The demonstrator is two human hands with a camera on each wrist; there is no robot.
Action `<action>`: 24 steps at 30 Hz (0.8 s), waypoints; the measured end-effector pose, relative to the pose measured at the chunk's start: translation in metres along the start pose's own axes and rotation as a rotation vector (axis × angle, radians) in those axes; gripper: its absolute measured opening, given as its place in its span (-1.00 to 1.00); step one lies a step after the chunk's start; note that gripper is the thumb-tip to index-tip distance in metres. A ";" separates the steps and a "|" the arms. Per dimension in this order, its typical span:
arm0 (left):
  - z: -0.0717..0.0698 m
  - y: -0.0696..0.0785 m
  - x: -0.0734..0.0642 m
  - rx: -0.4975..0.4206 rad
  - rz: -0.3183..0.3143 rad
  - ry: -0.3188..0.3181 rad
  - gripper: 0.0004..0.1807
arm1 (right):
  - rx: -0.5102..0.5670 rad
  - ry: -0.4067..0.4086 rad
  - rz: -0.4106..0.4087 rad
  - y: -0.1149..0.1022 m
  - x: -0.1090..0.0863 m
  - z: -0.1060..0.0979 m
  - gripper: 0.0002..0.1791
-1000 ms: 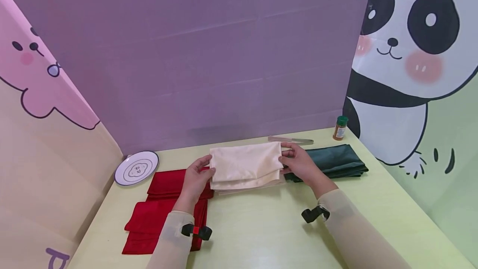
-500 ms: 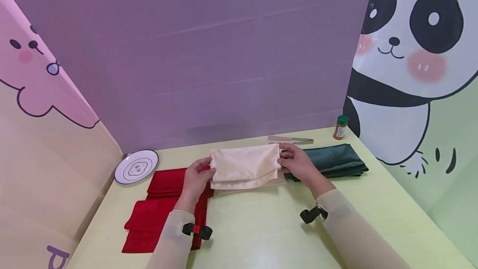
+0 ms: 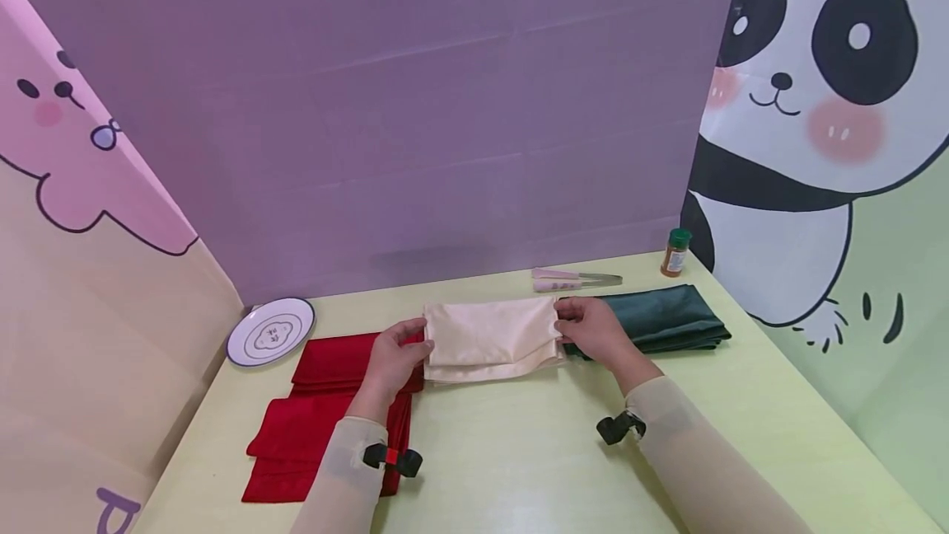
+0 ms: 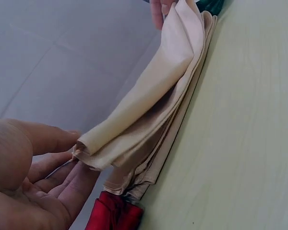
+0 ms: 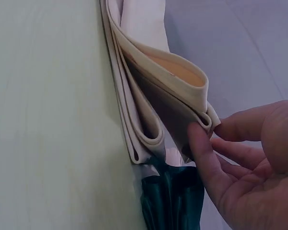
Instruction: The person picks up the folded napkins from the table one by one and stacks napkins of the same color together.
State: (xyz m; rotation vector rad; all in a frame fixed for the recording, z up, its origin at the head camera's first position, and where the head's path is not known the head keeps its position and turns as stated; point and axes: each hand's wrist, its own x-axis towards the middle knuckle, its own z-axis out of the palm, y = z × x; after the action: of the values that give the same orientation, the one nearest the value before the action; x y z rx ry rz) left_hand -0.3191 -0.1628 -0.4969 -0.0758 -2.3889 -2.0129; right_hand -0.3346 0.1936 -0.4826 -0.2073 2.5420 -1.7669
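"How's the light?"

"Soft and fairly bright in the head view; faint shadows fall on the table (image 3: 504, 452) beside both sleeves (image 3: 704, 452)."

"Any glare?"

"A gentle sheen on the cream cloth (image 3: 489, 332) and the green cloth (image 3: 660, 316), plus a pale gloss on the table."

"And the wrist views?"

"Dimmer and cooler, a little soft, with deep shade between the cream cloth's folds. Where the light comes from, I can't tell."

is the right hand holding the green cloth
No, the right hand pinches the end of the cream cloth, while the green cloth lies on the table.
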 end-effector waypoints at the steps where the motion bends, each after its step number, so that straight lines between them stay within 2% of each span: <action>1: 0.000 0.000 0.000 0.016 0.003 -0.006 -0.50 | -0.014 0.004 -0.002 0.000 0.000 0.000 -0.53; 14: 0.000 0.002 -0.004 0.129 -0.001 -0.025 -0.48 | -0.176 0.005 -0.009 -0.005 -0.002 -0.003 -0.57; 24: 0.001 0.007 -0.007 0.226 -0.007 -0.077 -0.40 | -0.334 0.015 -0.031 -0.009 -0.003 -0.003 -0.59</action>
State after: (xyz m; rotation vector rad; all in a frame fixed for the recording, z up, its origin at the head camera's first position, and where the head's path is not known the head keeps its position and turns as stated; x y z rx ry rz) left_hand -0.3121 -0.1613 -0.4904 -0.1436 -2.6483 -1.7584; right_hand -0.3309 0.1939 -0.4732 -0.2445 2.8440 -1.3435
